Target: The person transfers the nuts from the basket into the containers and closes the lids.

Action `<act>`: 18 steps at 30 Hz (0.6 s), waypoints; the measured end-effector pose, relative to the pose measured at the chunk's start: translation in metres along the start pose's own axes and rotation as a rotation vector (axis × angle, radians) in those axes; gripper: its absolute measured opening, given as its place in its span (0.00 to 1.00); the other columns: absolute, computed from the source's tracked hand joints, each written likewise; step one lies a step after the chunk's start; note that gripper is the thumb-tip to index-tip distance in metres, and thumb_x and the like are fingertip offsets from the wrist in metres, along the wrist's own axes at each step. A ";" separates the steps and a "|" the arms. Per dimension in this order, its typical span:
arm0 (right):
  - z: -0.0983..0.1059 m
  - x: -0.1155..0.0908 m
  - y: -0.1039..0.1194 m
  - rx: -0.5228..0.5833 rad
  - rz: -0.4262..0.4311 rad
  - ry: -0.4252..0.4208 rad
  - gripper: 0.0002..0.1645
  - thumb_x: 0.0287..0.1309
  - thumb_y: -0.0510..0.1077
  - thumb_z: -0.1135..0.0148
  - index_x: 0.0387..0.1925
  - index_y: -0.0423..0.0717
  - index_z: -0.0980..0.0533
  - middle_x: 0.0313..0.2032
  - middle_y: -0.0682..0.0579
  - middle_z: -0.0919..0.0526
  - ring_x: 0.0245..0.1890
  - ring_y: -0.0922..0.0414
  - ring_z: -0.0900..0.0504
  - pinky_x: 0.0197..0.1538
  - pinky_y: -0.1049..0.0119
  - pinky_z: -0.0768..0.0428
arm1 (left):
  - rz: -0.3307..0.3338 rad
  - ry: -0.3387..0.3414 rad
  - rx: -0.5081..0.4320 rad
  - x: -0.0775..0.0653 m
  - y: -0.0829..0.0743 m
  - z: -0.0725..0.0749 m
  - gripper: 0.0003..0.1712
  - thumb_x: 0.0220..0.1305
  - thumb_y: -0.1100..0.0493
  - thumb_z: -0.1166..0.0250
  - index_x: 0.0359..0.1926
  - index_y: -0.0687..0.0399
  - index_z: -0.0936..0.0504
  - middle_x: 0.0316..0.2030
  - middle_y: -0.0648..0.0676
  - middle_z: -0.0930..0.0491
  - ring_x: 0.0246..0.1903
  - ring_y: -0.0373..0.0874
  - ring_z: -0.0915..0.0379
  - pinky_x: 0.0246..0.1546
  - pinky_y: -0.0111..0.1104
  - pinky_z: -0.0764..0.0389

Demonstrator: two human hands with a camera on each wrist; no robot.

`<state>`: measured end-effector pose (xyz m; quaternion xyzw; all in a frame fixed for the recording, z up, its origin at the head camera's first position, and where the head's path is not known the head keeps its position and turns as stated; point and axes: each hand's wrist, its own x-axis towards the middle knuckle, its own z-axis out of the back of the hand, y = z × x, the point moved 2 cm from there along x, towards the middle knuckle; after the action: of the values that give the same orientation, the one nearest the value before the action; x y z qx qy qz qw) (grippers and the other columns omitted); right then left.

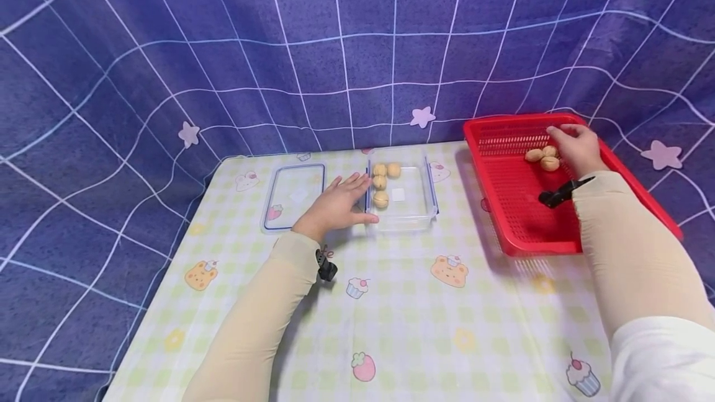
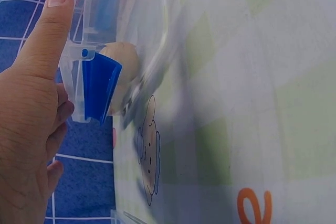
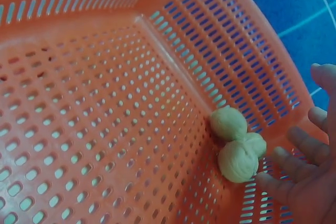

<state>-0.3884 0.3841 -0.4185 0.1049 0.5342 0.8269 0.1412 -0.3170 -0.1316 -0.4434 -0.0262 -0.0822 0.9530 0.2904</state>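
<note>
My left hand [image 1: 337, 203] is at the left side of a clear plastic box [image 1: 413, 222], its thumb and fingers spread along the rim. In the left wrist view, the straight thumb [image 2: 44, 35] lies by the box's edge, above a blue clip [image 2: 101, 87]. Several walnuts [image 1: 381, 199] sit in the left part of the box. Over the right side of a red plastic basket [image 1: 525, 245] is my right hand [image 1: 581, 149], with loosely bent fingers and nothing visible in them. Three walnuts [image 3: 239, 161] lie together in the basket, close to those fingertips.
A clear lid with a blue seal [image 1: 296, 167] lies flat on the table, left of the box. A checked, patterned cloth [image 1: 413, 327] covers the table. Behind it hangs a blue curtain [image 1: 363, 61] with white grid lines, close to the basket's back wall.
</note>
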 end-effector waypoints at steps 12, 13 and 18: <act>-0.002 0.006 -0.018 -0.295 0.124 0.086 0.47 0.68 0.66 0.50 0.67 0.27 0.35 0.62 0.26 0.29 0.60 0.33 0.30 0.61 0.45 0.30 | 0.003 0.003 0.014 -0.001 -0.003 0.002 0.59 0.60 0.24 0.39 0.79 0.55 0.45 0.79 0.54 0.48 0.79 0.51 0.58 0.78 0.49 0.63; -0.002 0.006 -0.020 -0.309 0.128 0.092 0.47 0.68 0.66 0.49 0.66 0.27 0.34 0.61 0.26 0.28 0.59 0.33 0.29 0.59 0.46 0.29 | 0.001 0.001 0.013 -0.001 -0.003 0.001 0.59 0.60 0.25 0.39 0.79 0.56 0.45 0.79 0.54 0.48 0.79 0.52 0.58 0.78 0.50 0.62; -0.004 0.005 -0.023 -0.365 0.131 0.126 0.46 0.67 0.65 0.47 0.65 0.28 0.34 0.59 0.26 0.27 0.56 0.34 0.27 0.59 0.44 0.29 | -0.005 -0.002 0.020 0.000 -0.002 0.000 0.59 0.61 0.24 0.40 0.79 0.56 0.45 0.78 0.55 0.48 0.78 0.52 0.57 0.78 0.51 0.60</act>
<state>-0.3919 0.3918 -0.4411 0.0602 0.3753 0.9223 0.0703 -0.3156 -0.1300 -0.4430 -0.0221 -0.0729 0.9531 0.2928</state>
